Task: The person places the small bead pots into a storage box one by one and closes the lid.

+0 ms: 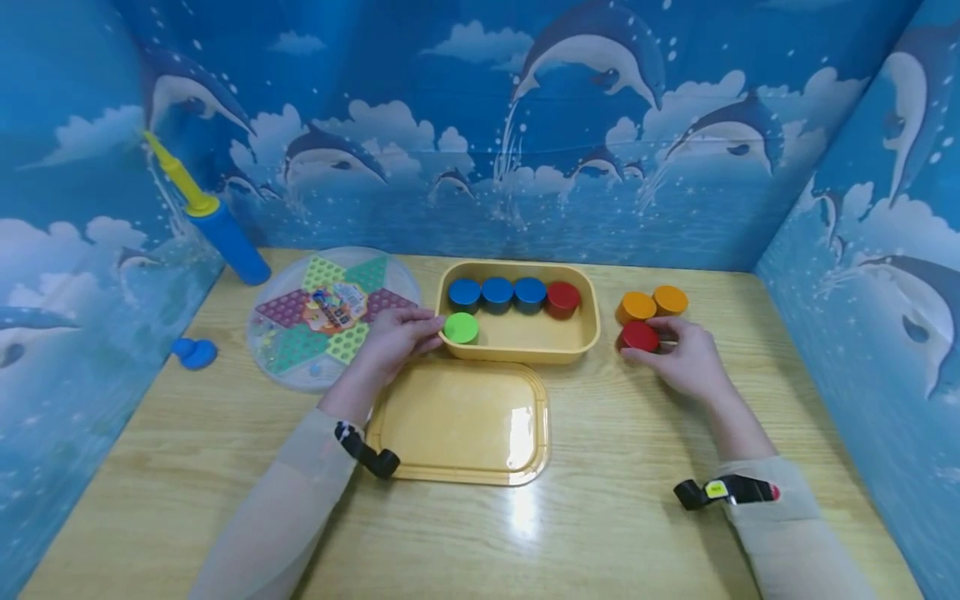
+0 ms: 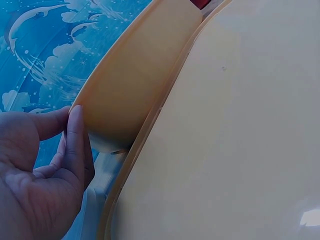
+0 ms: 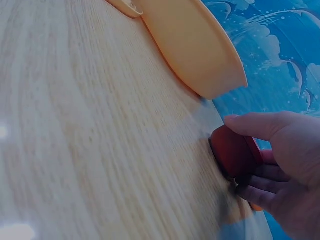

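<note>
A yellow rectangular container [image 1: 517, 353] stands in the middle of the table. Along its far side sit three blue round pieces [image 1: 497, 291] and a red one [image 1: 562, 295], with a light green piece [image 1: 461, 328] in the near left corner. My left hand [image 1: 402, 340] pinches the container's left end at the rim between thumb and fingers, as the left wrist view shows. To the right of the container, my right hand [image 1: 692, 360] grips a second red round piece [image 3: 235, 152] by its sides, low at the tabletop. Two orange round pieces [image 1: 637, 307] stand just beyond it.
In front of the container lies its flat yellow lid [image 1: 461, 421]. A round star-patterned game board [image 1: 330, 317] is at the left, partly behind my left hand. Further left are a blue and yellow pump [image 1: 225, 237] and a small blue object [image 1: 197, 353]. Dolphin-print walls surround the table.
</note>
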A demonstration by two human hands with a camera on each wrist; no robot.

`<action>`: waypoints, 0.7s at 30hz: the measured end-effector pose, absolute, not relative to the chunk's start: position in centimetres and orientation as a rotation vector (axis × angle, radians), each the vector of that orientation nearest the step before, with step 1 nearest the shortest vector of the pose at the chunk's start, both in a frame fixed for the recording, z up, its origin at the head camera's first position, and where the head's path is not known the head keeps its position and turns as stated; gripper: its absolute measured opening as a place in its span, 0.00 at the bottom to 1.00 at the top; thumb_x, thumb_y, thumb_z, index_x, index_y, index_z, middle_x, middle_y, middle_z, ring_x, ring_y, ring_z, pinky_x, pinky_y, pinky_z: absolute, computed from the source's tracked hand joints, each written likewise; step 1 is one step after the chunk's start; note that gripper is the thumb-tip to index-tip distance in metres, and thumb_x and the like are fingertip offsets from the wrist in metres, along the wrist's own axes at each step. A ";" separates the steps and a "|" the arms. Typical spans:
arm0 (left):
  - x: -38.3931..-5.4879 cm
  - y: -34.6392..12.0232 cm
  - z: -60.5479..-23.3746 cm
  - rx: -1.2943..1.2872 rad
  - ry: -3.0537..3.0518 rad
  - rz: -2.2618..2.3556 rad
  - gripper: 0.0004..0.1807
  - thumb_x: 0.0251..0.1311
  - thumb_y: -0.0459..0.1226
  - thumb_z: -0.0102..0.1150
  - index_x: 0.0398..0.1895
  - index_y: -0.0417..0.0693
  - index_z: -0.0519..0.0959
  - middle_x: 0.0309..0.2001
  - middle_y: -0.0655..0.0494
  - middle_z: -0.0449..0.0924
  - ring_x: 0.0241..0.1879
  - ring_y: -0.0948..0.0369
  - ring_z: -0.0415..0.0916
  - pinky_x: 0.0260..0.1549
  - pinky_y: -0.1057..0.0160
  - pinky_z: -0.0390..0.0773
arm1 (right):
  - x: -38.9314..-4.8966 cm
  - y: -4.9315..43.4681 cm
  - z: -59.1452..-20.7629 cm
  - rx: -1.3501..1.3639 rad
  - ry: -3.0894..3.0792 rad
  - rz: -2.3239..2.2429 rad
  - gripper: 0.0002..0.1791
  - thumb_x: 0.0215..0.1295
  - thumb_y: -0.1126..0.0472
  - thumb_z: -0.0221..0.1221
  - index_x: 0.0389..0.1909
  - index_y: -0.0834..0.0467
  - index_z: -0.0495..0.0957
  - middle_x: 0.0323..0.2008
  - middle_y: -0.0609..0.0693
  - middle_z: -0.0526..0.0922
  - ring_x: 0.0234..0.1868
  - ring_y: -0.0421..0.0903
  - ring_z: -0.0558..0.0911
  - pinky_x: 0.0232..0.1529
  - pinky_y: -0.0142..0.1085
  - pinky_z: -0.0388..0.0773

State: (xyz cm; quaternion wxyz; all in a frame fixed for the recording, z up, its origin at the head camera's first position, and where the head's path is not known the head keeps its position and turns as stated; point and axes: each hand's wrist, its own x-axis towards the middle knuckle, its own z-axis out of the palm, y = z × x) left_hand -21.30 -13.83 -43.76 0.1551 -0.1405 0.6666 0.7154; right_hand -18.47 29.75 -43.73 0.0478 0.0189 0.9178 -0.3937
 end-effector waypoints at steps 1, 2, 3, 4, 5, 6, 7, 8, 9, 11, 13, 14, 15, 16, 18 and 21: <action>-21.3 -13.8 -43.8 -0.403 1.910 2.050 0.22 0.73 0.33 0.66 0.65 0.31 0.77 0.57 0.41 0.78 0.39 0.62 0.86 0.48 0.65 0.89 | -18.5 29.8 -43.8 0.053 2.803 -1.201 0.44 0.64 0.47 0.76 0.69 0.70 0.70 0.64 0.70 0.75 0.58 0.67 0.81 0.61 0.58 0.83; -21.3 -13.8 -43.8 -0.401 1.909 2.051 0.22 0.73 0.33 0.66 0.65 0.31 0.77 0.57 0.41 0.78 0.39 0.62 0.86 0.48 0.65 0.89 | -18.5 29.8 -43.8 0.052 2.806 -1.202 0.43 0.64 0.47 0.76 0.69 0.70 0.71 0.64 0.70 0.76 0.58 0.67 0.82 0.61 0.58 0.84; -21.3 -13.8 -43.7 -0.401 1.910 2.049 0.22 0.73 0.33 0.66 0.65 0.31 0.77 0.57 0.41 0.78 0.39 0.62 0.86 0.48 0.65 0.89 | -18.5 29.8 -43.8 0.056 2.807 -1.203 0.43 0.64 0.47 0.76 0.69 0.70 0.71 0.64 0.69 0.76 0.58 0.67 0.82 0.61 0.58 0.84; -21.3 -13.8 -43.7 -0.399 1.911 2.048 0.22 0.73 0.33 0.66 0.65 0.31 0.77 0.57 0.40 0.78 0.39 0.62 0.86 0.48 0.65 0.89 | -18.4 29.9 -43.8 0.063 2.806 -1.207 0.43 0.64 0.46 0.76 0.69 0.69 0.71 0.64 0.69 0.76 0.58 0.67 0.82 0.61 0.58 0.84; -21.3 -13.8 -43.7 -0.397 1.911 2.048 0.23 0.73 0.33 0.66 0.66 0.31 0.76 0.57 0.40 0.78 0.40 0.62 0.86 0.48 0.65 0.89 | -18.4 29.8 -43.6 0.069 2.805 -1.210 0.43 0.64 0.46 0.76 0.69 0.69 0.71 0.64 0.69 0.76 0.58 0.67 0.82 0.61 0.58 0.83; -21.2 -13.9 -43.7 -0.394 1.914 2.045 0.23 0.73 0.33 0.66 0.66 0.31 0.76 0.57 0.40 0.78 0.40 0.62 0.86 0.48 0.65 0.89 | -18.3 29.8 -43.5 0.075 2.807 -1.212 0.43 0.64 0.46 0.76 0.69 0.69 0.72 0.64 0.69 0.76 0.58 0.66 0.82 0.61 0.58 0.84; -21.2 -13.9 -43.7 -0.392 1.915 2.046 0.23 0.73 0.33 0.66 0.66 0.31 0.76 0.57 0.40 0.78 0.40 0.62 0.86 0.48 0.65 0.89 | -18.3 29.8 -43.3 0.081 2.810 -1.212 0.42 0.64 0.46 0.76 0.68 0.68 0.72 0.64 0.69 0.76 0.59 0.66 0.81 0.61 0.58 0.84; -21.2 -13.9 -43.7 -0.392 1.916 2.044 0.22 0.74 0.33 0.66 0.66 0.31 0.76 0.57 0.40 0.78 0.40 0.61 0.86 0.49 0.65 0.89 | -18.2 29.8 -43.1 0.088 2.810 -1.209 0.43 0.64 0.46 0.76 0.69 0.68 0.72 0.64 0.68 0.76 0.59 0.66 0.81 0.61 0.58 0.83; -21.2 -13.9 -43.7 -0.395 1.917 2.044 0.22 0.73 0.33 0.66 0.65 0.31 0.77 0.58 0.40 0.78 0.40 0.61 0.86 0.49 0.65 0.89 | -18.2 29.8 -42.8 0.092 2.812 -1.206 0.43 0.64 0.45 0.76 0.69 0.68 0.72 0.65 0.68 0.76 0.59 0.66 0.81 0.62 0.58 0.83; -21.2 -13.8 -43.7 -0.400 1.919 2.044 0.22 0.73 0.33 0.66 0.65 0.31 0.77 0.57 0.40 0.78 0.41 0.61 0.86 0.49 0.64 0.89 | -18.1 29.7 -42.3 0.086 2.823 -1.198 0.44 0.63 0.44 0.76 0.69 0.68 0.72 0.64 0.67 0.77 0.59 0.65 0.81 0.62 0.58 0.83; -21.3 -13.8 -43.7 -0.406 1.920 2.046 0.22 0.73 0.33 0.66 0.65 0.31 0.77 0.57 0.40 0.78 0.41 0.61 0.86 0.49 0.64 0.89 | -18.0 29.7 -41.7 0.063 2.834 -1.204 0.44 0.63 0.43 0.76 0.69 0.68 0.72 0.64 0.67 0.78 0.59 0.64 0.81 0.62 0.58 0.83; -21.3 -13.8 -43.7 -0.408 1.920 2.047 0.21 0.73 0.33 0.66 0.65 0.31 0.77 0.57 0.40 0.78 0.40 0.61 0.86 0.48 0.64 0.89 | -18.0 29.7 -41.4 0.048 2.839 -1.209 0.45 0.63 0.43 0.76 0.69 0.68 0.72 0.64 0.67 0.78 0.59 0.63 0.81 0.61 0.57 0.83; -21.3 -13.8 -43.8 -0.408 1.921 2.048 0.21 0.73 0.33 0.66 0.64 0.31 0.77 0.57 0.40 0.78 0.40 0.61 0.86 0.48 0.64 0.89 | -17.9 29.7 -41.1 0.030 2.844 -1.220 0.45 0.62 0.43 0.76 0.69 0.68 0.72 0.63 0.67 0.79 0.58 0.63 0.82 0.61 0.55 0.84; -21.3 -13.8 -43.8 -0.406 1.920 2.049 0.21 0.73 0.33 0.66 0.64 0.31 0.77 0.57 0.40 0.78 0.40 0.61 0.86 0.48 0.64 0.89 | -17.9 29.7 -40.8 0.010 2.848 -1.232 0.45 0.62 0.43 0.76 0.69 0.68 0.72 0.63 0.67 0.79 0.58 0.62 0.82 0.60 0.53 0.85; -21.3 -13.8 -43.8 -0.406 1.918 2.053 0.21 0.73 0.32 0.66 0.64 0.31 0.77 0.57 0.40 0.78 0.40 0.61 0.86 0.48 0.64 0.89 | -17.8 29.5 -40.1 -0.030 2.854 -1.252 0.45 0.62 0.44 0.76 0.70 0.68 0.72 0.63 0.66 0.79 0.59 0.62 0.82 0.59 0.46 0.86; -21.3 -13.8 -43.8 -0.404 1.911 2.055 0.21 0.73 0.32 0.66 0.64 0.30 0.77 0.56 0.40 0.78 0.40 0.61 0.86 0.48 0.65 0.89 | -17.8 29.1 -39.2 -0.066 2.852 -1.278 0.45 0.63 0.44 0.76 0.71 0.68 0.72 0.63 0.65 0.79 0.59 0.61 0.82 0.54 0.32 0.87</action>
